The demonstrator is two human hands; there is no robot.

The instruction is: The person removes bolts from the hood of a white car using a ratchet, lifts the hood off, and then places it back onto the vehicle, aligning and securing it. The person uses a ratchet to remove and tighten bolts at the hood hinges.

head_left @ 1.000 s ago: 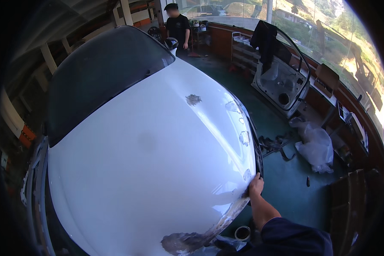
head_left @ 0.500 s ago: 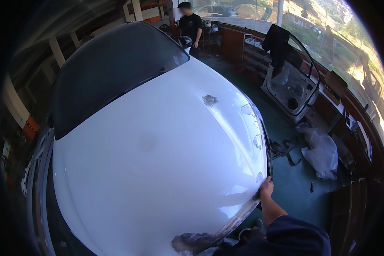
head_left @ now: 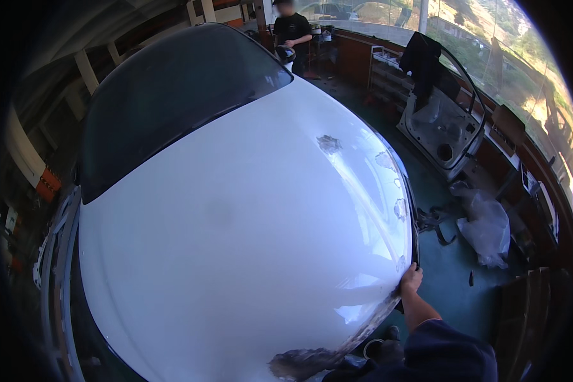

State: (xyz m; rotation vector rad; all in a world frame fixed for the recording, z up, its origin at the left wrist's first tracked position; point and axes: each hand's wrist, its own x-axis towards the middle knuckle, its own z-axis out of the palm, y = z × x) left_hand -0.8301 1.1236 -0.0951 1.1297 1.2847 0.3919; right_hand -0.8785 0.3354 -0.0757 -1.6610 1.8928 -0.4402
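A white car hood (head_left: pixel 235 254) fills most of the view, with the dark windshield (head_left: pixel 184 108) behind it. At the hood's right front edge, my right hand (head_left: pixel 412 279) is closed around the rim, its fingers partly hidden. Near that hand, small sanded spots (head_left: pixel 400 209) run along the edge. A larger grey sanded patch (head_left: pixel 302 363) lies at the near front corner, and another rough patch (head_left: pixel 329 144) sits farther up the hood. My left hand is out of view.
Another person (head_left: pixel 293 28) stands beyond the car's far right side. A detached car door (head_left: pixel 442 127) leans by the windowed wall. Clear plastic sheeting (head_left: pixel 485 223) and dark straps (head_left: pixel 436 223) lie on the green floor. Metal rails (head_left: pixel 62 280) run along the left.
The hood and surroundings have shifted slightly rightward in view. My right hand keeps its place on the hood edge. The other person's hanging arm is now bent in front of the body.
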